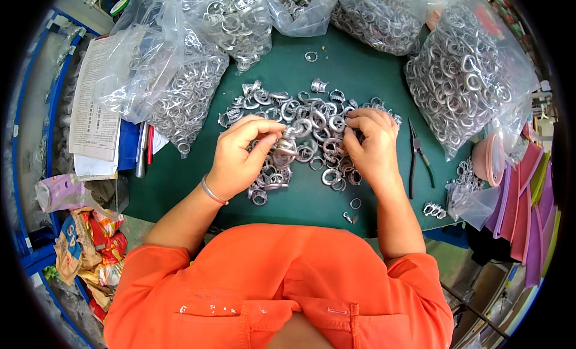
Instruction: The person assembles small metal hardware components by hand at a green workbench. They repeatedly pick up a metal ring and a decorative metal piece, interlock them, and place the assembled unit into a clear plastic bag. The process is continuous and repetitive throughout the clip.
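A loose pile of silver-coloured metal rings [320, 122] is spread over the green work surface [360, 79] in front of me. At the pile's left side, my left hand [243, 150] pinches silver rings [291, 133] between thumb and fingertips; how many is blurred. On the pile's right side, my right hand [375, 139] has its fingers curled in among the rings, and the hand itself hides what lies between its fingertips. Some pieces in the pile are wide, patterned bands, others plain and thick.
Clear plastic bags full of rings stand at the left [186, 91], along the back [381, 19] and at the right [462, 73]. Pliers [415, 148] lie right of my right hand. A pink cup [487, 159] and coloured strips [528, 199] sit at the far right, printed papers [95, 103] at the left.
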The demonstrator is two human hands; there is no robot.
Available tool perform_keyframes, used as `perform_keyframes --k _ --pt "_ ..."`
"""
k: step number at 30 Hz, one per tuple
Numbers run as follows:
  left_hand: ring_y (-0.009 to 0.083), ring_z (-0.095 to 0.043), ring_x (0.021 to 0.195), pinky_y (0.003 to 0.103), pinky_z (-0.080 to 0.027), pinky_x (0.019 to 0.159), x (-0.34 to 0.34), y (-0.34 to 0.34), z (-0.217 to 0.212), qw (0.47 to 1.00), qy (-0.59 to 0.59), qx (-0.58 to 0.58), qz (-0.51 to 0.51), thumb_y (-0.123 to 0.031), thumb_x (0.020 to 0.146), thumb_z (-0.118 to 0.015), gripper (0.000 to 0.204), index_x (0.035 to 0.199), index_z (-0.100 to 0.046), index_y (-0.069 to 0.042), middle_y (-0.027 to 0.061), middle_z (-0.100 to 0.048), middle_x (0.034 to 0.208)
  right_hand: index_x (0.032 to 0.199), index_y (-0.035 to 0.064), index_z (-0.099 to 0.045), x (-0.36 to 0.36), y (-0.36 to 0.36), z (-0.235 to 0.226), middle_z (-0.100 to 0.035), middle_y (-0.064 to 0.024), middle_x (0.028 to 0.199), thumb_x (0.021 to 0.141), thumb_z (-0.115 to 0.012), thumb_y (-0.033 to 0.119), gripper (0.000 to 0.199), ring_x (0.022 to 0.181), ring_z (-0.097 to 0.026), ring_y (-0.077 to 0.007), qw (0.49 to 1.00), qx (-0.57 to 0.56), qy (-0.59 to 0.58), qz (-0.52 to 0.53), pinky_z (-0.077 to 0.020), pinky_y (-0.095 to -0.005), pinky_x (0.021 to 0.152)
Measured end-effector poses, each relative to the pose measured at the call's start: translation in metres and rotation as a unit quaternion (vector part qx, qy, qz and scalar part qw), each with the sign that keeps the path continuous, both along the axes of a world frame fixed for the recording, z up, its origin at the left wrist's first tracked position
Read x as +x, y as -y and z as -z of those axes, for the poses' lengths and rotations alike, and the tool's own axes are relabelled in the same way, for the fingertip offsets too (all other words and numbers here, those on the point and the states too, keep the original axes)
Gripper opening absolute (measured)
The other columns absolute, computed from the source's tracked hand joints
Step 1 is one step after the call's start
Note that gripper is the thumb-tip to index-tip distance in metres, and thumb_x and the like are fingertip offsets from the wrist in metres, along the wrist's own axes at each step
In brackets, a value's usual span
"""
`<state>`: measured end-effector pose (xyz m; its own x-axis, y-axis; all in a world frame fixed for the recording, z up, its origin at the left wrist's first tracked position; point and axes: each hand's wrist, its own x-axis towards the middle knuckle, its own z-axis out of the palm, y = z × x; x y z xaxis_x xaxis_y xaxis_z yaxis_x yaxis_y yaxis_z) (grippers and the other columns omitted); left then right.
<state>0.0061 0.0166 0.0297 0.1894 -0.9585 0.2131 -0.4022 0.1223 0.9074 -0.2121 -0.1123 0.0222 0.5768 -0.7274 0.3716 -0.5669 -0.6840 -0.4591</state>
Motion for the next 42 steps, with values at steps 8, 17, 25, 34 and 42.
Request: perform_keyframes --k 8,17,25,34,42 --pt "0.0174 -0.060 0.099 0.028 -0.050 0.081 -0.026 0.014 -0.006 0.997 -0.038 -0.036 0.050 -0.002 0.079 -0.072 0.042 0.119 -0.057 -0.001 0.0106 -0.056 0.116 0.089 0.0003 -0.064 0.014 -0.021 -0.021 -0.066 -0.0133 0.089 0.079 -0.065 -0.002 0.011 0.074 -0.065 -0.0282 0.986 0.031 0.164 -0.028 -0.0530 -0.0341 0.063" --pt "0.0151 -0.061 0.098 0.028 -0.051 0.082 -0.036 0.016 0.003 0.943 -0.305 0.107 0.081 -0.007 0.081 -0.073 0.039 0.116 -0.055 -0.002 0.0102 -0.059 0.109 0.096 -0.0014 -0.061 0.024 -0.039 -0.020 -0.063 -0.0054 0.085 0.087 -0.061 -0.003 0.008 0.073 -0.064 -0.0091 0.876 0.346 0.333 -0.039 -0.0523 -0.0225 0.061" --pt "0.0147 -0.063 0.093 0.026 -0.056 0.080 -0.029 0.011 0.022 0.955 -0.290 -0.035 0.046 0.003 0.083 -0.067 0.032 0.112 -0.055 0.002 0.0067 -0.049 0.107 0.093 -0.0008 -0.059 0.029 -0.039 -0.014 -0.062 -0.0042 0.083 0.087 -0.058 -0.005 0.008 0.072 -0.062 -0.0084 0.874 0.414 0.248 -0.055 -0.0522 -0.0236 0.062" --pt "0.0121 -0.058 0.098 0.027 -0.049 0.085 -0.024 0.007 0.027 0.946 -0.321 -0.012 0.043 0.000 0.084 -0.067 0.023 0.101 -0.052 -0.002 0.0108 -0.056 0.111 0.094 0.0001 -0.060 0.034 -0.039 -0.019 -0.065 -0.0039 0.086 0.090 -0.052 -0.007 0.011 0.076 -0.061 -0.0080 0.799 0.524 0.283 -0.087 -0.0493 -0.0210 0.064" --pt "0.0071 -0.058 0.083 0.017 -0.049 0.057 -0.021 0.009 0.026 0.937 -0.348 0.019 0.014 -0.002 0.087 -0.063 0.022 0.105 -0.051 -0.002 0.0064 -0.058 0.100 0.104 -0.0030 -0.062 0.038 -0.047 -0.012 -0.066 -0.0048 0.089 0.093 -0.059 0.005 0.014 0.076 -0.060 -0.0096 0.857 0.445 0.239 -0.105 -0.0509 -0.0235 0.068"
